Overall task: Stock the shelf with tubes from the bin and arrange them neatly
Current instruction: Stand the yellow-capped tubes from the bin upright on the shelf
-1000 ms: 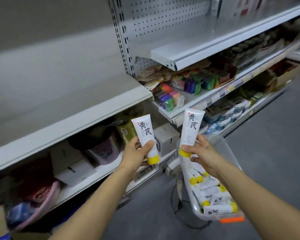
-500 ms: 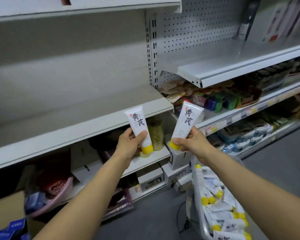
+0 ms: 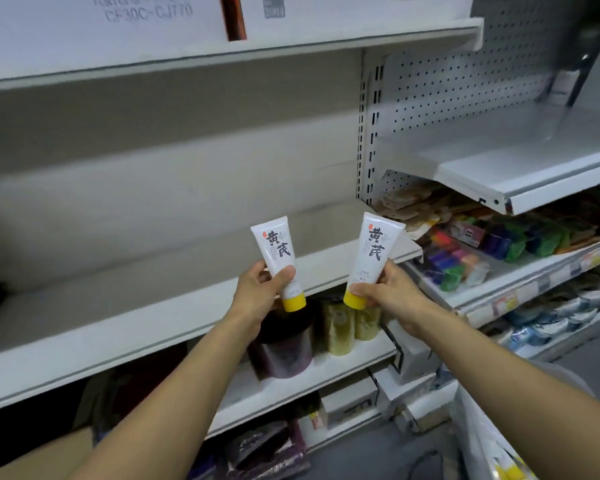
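In front of the bare white shelf point(image 3: 118, 306), just short of its front edge, I hold two tubes up side by side. Each is a flat white tube with a crimped top end, bold dark characters running down its face, a small red mark near the upper corner and a round yellow cap at the bottom. The left tube point(image 3: 274, 252) stands cap down with its top leaning left. The right tube point(image 3: 373, 252) is cap down too, with its top leaning right, so the caps angle toward each other and the crimped ends spread apart. The two are near each other but apart.

My left grip point(image 3: 260, 292) is closed round the lower half of the left tube, thumb across its front just above the cap, fingers behind it. My right grip point(image 3: 387, 292) pinches the right tube low down, thumb lying beside the cap, fingers on the far edge. Both bare forearms reach up and forward from the bottom of the view, wrists about level.

Below my left grip, on the next shelf down, sits a dark purple tub point(image 3: 281, 351) with yellowish packs point(image 3: 343, 327) just beside it. Down and to the right of my right grip, the wall of the clear bin point(image 3: 478, 431) shows at the corner.
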